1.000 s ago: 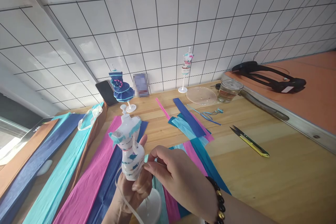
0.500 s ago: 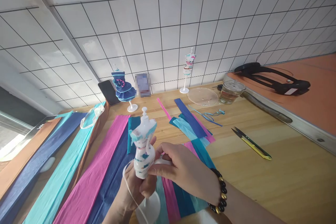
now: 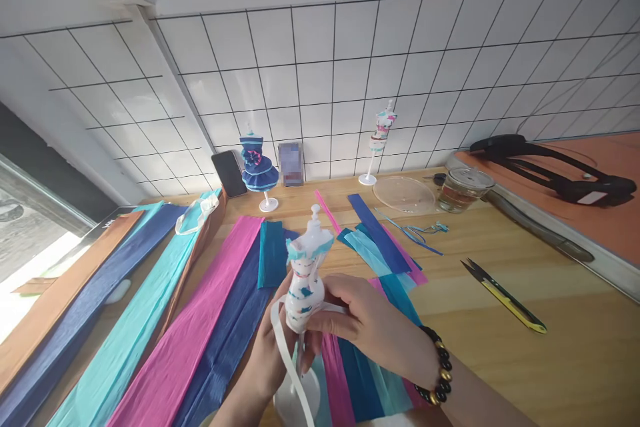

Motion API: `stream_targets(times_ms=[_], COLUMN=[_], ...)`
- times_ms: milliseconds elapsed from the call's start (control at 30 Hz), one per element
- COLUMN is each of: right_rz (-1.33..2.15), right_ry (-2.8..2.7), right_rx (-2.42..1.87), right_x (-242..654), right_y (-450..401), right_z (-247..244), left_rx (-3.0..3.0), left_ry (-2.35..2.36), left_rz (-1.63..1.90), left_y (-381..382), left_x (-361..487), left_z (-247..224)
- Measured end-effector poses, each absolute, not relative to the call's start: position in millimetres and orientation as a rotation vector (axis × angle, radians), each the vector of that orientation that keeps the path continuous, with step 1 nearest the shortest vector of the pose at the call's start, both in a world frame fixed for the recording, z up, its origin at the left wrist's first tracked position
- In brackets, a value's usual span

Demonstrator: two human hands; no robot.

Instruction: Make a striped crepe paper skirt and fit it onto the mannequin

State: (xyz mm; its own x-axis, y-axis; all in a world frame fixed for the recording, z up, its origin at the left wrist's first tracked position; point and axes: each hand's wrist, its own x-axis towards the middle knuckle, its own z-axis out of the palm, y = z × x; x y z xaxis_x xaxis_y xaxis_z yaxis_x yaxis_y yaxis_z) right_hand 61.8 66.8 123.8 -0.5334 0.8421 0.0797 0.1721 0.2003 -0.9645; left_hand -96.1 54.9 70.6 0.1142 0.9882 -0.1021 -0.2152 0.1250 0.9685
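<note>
A small white dress-form mannequin [image 3: 306,287], marked with teal and pink scraps, stands upright between my hands near the front of the table. My left hand [image 3: 270,353] is closed around it from behind and below, most of its fingers hidden. A narrow white tape [image 3: 287,353] goes around the hips and hangs down in front of the left hand. My right hand [image 3: 367,320], wearing a bead bracelet [image 3: 443,370], pinches the tape at the right side of the hips. The round white base [image 3: 307,393] of the mannequin shows below.
Long crepe paper strips [image 3: 215,300] cover the left. Shorter strips [image 3: 380,233] lie right of centre. Yellow-black thread snips [image 3: 505,297] rest on the right. Behind stand a mannequin in a blue dress [image 3: 260,173], another mannequin [image 3: 383,133], a phone [image 3: 230,173] and a glass [image 3: 463,190].
The view has shifted, so the scene sits further right. The tape's loose end now hangs more broadly in front of the left hand. Both hands stay at the mannequin's hips.
</note>
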Motion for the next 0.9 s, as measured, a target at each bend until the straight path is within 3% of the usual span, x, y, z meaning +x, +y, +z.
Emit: stream_targets(times_ms=[200, 433, 633, 733, 900], right_rz=[1.266, 1.316, 1.155, 1.013, 0.951], right_ry=[-1.835, -1.882, -1.818, -1.749, -1.691], right_rx=[-1.107, -1.105, -1.263, -1.368, -1.396], right_x=[76.4, 82.0, 89.3, 91.6, 85.1], right_y=[67.6, 68.1, 71.3, 73.7, 73.0], right_z=[118.9, 120.1, 112.4, 106.7, 103.2], left_rx=[0.926, 1.259, 1.307, 1.258, 1.256], left_ry=[1.036, 1.01, 1.177, 0.996, 0.607], left_rz=[1.307, 1.072, 1.259, 1.313, 1.056], left_y=[66.0, 65.6, 61.8, 57.6, 47.0], left_x=[-103.4, -107.4, -113.0, -120.0, -115.7], left_z=[85.9, 92.8, 95.0, 93.7, 94.1])
